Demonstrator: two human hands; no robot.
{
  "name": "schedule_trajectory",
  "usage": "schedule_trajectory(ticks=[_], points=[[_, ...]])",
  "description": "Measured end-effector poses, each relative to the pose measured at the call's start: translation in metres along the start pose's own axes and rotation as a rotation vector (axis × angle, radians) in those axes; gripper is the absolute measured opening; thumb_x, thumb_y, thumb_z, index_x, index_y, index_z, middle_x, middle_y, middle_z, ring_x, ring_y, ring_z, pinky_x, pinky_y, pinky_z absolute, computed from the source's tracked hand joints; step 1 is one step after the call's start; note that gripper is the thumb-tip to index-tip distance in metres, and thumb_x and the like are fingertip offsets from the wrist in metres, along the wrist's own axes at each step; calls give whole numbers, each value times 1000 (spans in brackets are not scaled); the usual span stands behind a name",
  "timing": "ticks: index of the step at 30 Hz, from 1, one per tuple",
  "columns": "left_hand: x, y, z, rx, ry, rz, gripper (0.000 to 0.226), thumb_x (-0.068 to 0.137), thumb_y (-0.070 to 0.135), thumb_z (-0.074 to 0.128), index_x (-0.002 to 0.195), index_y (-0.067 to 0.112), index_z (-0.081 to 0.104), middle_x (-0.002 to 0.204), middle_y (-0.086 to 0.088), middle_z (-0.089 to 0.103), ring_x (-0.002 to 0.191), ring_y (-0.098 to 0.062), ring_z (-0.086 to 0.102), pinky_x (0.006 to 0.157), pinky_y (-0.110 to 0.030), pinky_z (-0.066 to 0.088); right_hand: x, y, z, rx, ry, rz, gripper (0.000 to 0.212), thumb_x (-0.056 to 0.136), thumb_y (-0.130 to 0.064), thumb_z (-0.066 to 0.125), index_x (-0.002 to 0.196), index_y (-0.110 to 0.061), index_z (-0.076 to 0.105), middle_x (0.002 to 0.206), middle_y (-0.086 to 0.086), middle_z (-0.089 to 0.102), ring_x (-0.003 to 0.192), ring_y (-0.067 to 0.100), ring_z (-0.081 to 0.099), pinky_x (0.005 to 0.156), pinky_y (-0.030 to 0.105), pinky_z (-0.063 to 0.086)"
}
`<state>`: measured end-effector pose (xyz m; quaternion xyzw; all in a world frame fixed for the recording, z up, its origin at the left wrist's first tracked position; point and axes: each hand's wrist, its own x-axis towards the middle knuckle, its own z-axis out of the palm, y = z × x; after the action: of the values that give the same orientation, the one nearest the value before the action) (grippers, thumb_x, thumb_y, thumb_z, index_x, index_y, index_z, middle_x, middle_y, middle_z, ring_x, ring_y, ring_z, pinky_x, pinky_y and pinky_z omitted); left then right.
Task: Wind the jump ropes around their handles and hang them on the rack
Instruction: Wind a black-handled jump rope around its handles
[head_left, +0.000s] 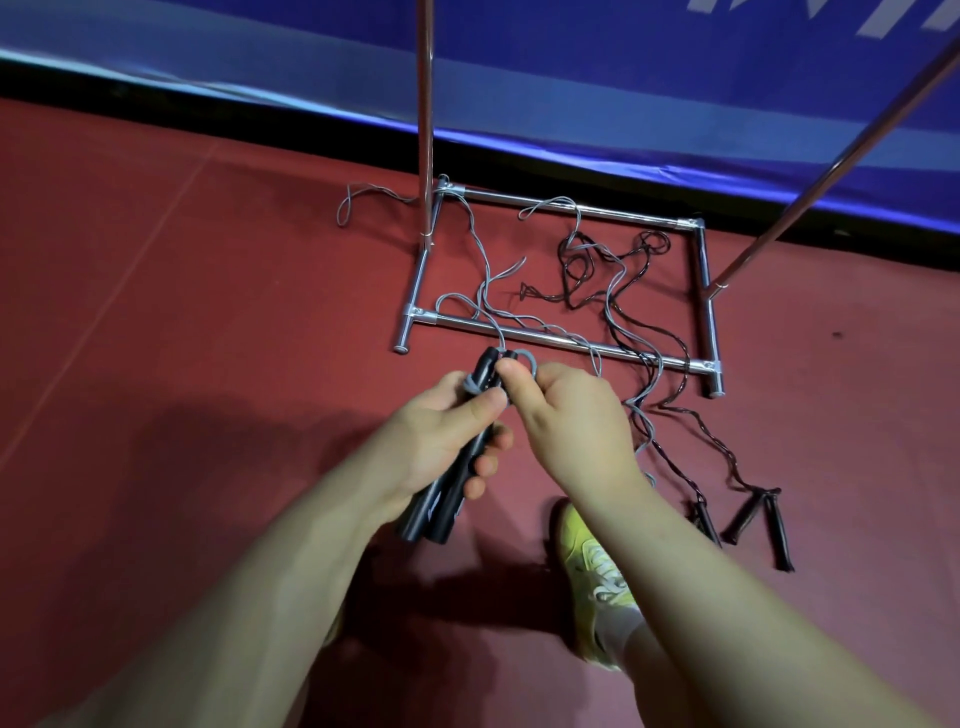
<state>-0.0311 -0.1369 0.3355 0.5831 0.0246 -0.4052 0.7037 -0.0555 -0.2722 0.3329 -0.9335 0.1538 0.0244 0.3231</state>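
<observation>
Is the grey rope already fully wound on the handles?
No. The grey rope mostly lies spread over the rack base; only a few turns circle the handles.

Looks like an indoor sports hall or gym: red rubbery sports floor (208, 270) with a faint court line, blue padded barrier banner (675, 104) with white lettering along the edge. Jump ropes (613, 291) sprawl over the metal rack base (550, 340), and a yellow sports shoe (597, 577) is underfoot.

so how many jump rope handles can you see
5: two black handles side by side in the left hand, three dark handles on the floor at right. More may be hidden behind the right forearm.
</observation>
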Motion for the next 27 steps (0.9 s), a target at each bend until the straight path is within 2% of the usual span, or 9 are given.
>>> schedule_trajectory(ticks=[3,9,12,14,16,18,21,24,27], points=[[3,-4,1,76,98,35,4,97,23,48,98,19,50,60,1,58,45,-13,48,40,-23,38,1,-4,4,-5,-30,57,57,93,-59,36,55,-17,40,52,-1,42,67,29,45,58,34,29],[4,-5,-3,180,184,118,9,100,22,43,102,26,51,60,1,53,45,-13,45,41,-23,37,3,-11,8,68,-100,49,58,98,-52,29,59,-14,50,60,4,54,71,32,51,62,35,37],[7,-4,-10,194,262,127,10,100,20,42,94,23,49,62,-2,51,45,-15,43,41,-24,36,5,-11,0,237,-257,33,62,101,-46,26,60,-12,57,56,1,59,58,21,55,61,30,40],[10,-3,-17,203,317,117,11,100,20,43,89,21,47,63,-3,51,45,-15,42,40,-24,35,5,-6,-11,250,-420,-1,46,102,-34,34,68,-13,58,53,-4,57,49,13,53,55,25,41],[10,-2,-22,227,325,103,13,100,20,43,87,19,45,63,-2,51,45,-15,42,40,-23,35,6,0,-20,163,-520,-95,22,99,-16,45,84,-14,61,68,-1,60,59,14,55,60,24,45],[10,-3,-24,301,282,79,13,100,20,43,86,19,44,64,-2,52,46,-14,42,40,-24,34,7,6,-27,25,-472,-206,16,95,-11,51,97,-13,66,73,-8,57,66,10,51,63,17,40],[9,-8,-21,499,169,34,10,99,20,43,89,18,43,67,-1,55,48,-14,44,43,-27,36,6,8,-38,-53,-342,-300,15,93,-14,56,97,-14,70,66,-20,47,58,-6,45,59,5,32],[6,-12,-12,784,-9,-49,7,98,21,45,91,22,42,69,3,56,50,-12,46,44,-25,39,4,10,-43,-107,-391,-351,14,90,-13,60,96,-15,72,71,-19,55,58,-5,48,63,4,34],[2,-15,0,880,-149,-131,17,98,22,45,82,20,39,70,5,56,50,-8,46,44,-23,41,3,11,-45,4,-490,-318,12,85,-6,65,85,-17,71,70,-12,64,60,-4,57,61,5,39]])
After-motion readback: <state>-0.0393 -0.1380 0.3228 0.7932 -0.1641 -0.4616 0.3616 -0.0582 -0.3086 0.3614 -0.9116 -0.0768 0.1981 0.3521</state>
